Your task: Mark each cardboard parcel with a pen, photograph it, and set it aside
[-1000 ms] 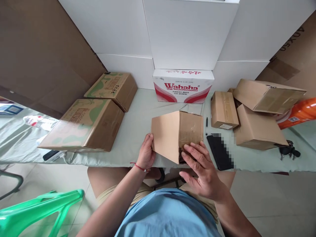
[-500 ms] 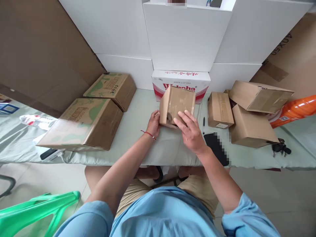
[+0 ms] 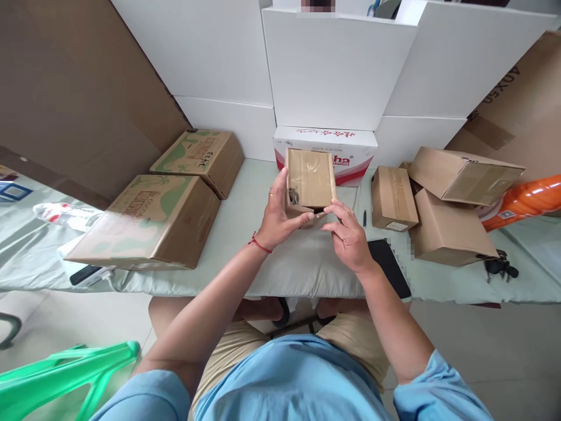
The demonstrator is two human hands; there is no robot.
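Both sets of fingers (image 3: 303,220) grip a small taped carton (image 3: 310,175) (contents hidden) before a white-and-red box (image 3: 360,166).

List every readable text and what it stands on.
"2422": rear left carton
"COCO", rest blurred: front left carton
"ha®", rest behind held box: red-and-white carton
"40X50": large right cardboard
Too small or blurred: remaining print, including labels on small box and orange bottle.

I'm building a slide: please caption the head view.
Left hand holding a taped carton, right hand at its near edge, red-and-white box behind, phone to the right.
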